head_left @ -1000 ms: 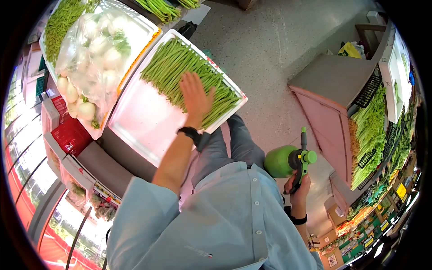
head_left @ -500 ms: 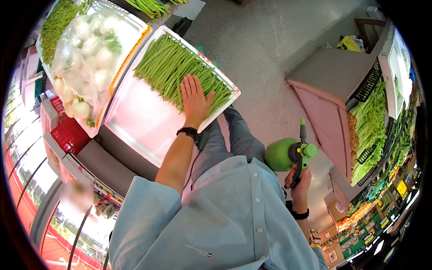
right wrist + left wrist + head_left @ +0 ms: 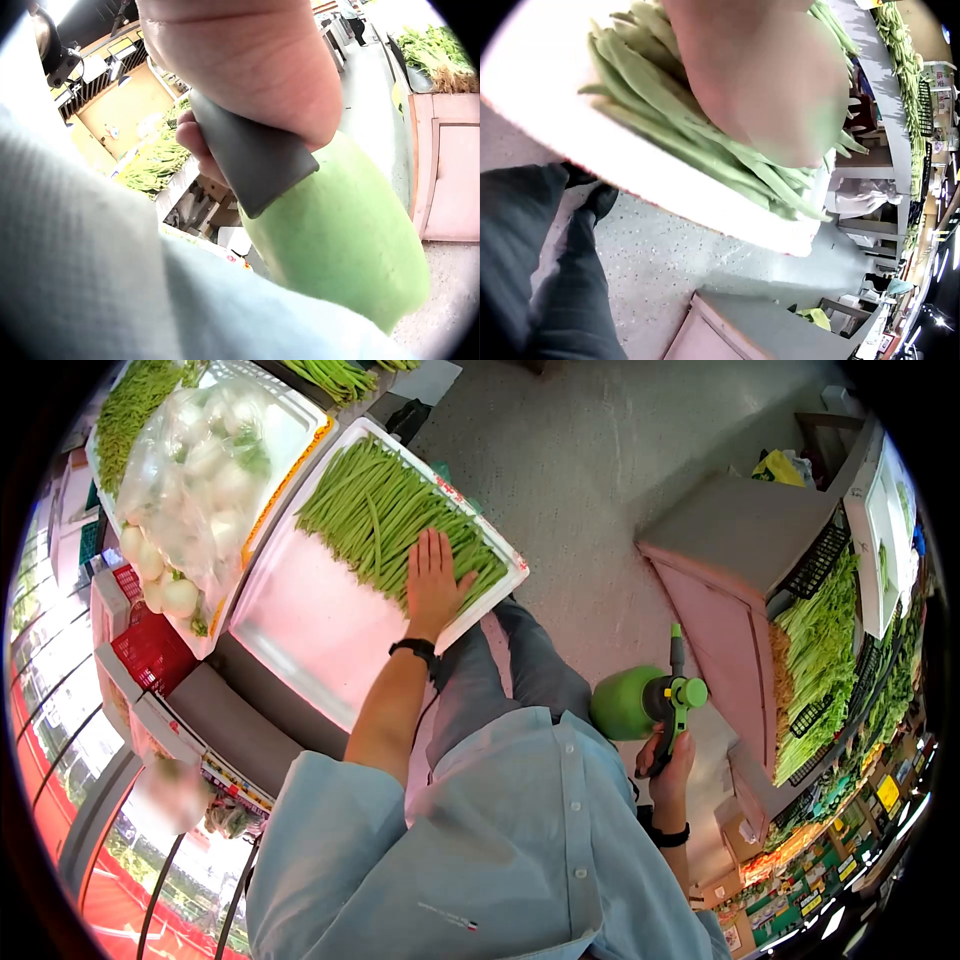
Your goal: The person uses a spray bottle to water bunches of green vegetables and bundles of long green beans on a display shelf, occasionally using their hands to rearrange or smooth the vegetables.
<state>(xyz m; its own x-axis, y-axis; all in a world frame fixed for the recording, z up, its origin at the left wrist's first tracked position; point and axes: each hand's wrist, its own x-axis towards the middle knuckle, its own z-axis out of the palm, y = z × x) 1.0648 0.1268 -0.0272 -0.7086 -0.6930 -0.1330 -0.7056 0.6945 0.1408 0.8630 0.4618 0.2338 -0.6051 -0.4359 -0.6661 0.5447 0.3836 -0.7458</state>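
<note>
Long green beans (image 3: 365,510) lie side by side across the far half of a white foam tray (image 3: 300,622) in the head view. My left hand (image 3: 434,585) rests flat on the beans near the tray's right end, fingers straight. The left wrist view shows that hand (image 3: 761,82) over bean ends (image 3: 697,154) beside the tray's edge. At the right, my right hand (image 3: 671,760) grips the black handle of a green spray bottle (image 3: 624,703). In the right wrist view the fingers of this hand (image 3: 247,67) wrap the dark handle above the green bottle body (image 3: 341,240).
Left of the tray, a bag of white bulbs (image 3: 205,485) fills another white tray. A red crate (image 3: 150,652) stands at the lower left. A grey-topped counter (image 3: 735,535) and leafy greens (image 3: 815,650) are at the right, across the speckled floor (image 3: 560,490).
The left hand has shifted slightly toward the tray's right end, and one bean now lies crosswise on top. The tray sits a little further left in the head view. The sprayer remains held.
</note>
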